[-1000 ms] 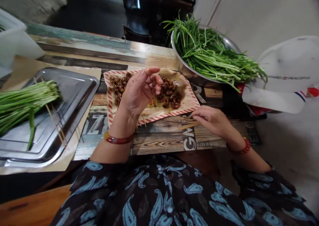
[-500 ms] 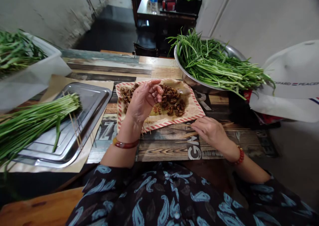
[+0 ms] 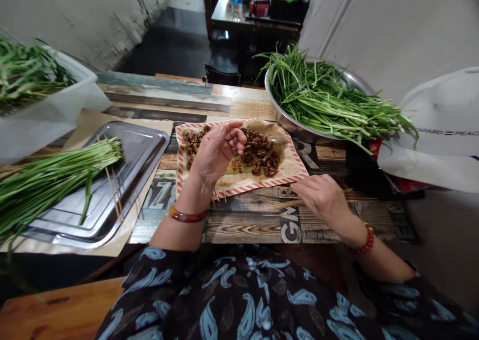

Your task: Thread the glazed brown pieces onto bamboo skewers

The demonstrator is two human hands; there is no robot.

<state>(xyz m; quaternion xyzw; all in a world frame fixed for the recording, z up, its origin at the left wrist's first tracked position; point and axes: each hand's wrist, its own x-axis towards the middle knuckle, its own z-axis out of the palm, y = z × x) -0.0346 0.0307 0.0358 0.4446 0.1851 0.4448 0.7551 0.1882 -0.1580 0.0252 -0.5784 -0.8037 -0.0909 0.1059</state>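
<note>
My left hand (image 3: 220, 148) hovers palm-in over a sheet of oily paper (image 3: 239, 181) with a red striped border. Its fingers are loosely curled, and nothing shows in them. Glossy brown, curled food pieces (image 3: 258, 145) lie heaped on the sheet. By the paper's lower right corner, my right hand (image 3: 322, 195) has its fingers pressed together. What they hold, if anything, is hidden. Thin wooden skewers (image 3: 283, 204) lie on the table beneath and beside that hand. More skewer ends (image 3: 223, 192) stick out below the paper, near my left wrist.
At left, a bundle of green chives (image 3: 67, 172) rests on a metal tray (image 3: 149, 138) with skewers across it. A white bin (image 3: 84, 83) of greens stands behind. A steel bowl (image 3: 271, 93) of chives is at back right, beside a white cap (image 3: 437, 125).
My right hand has shifted slightly right, and its fingertips have moved off the skewer they were at. My left hand stays almost still. The view has tilted a little.
</note>
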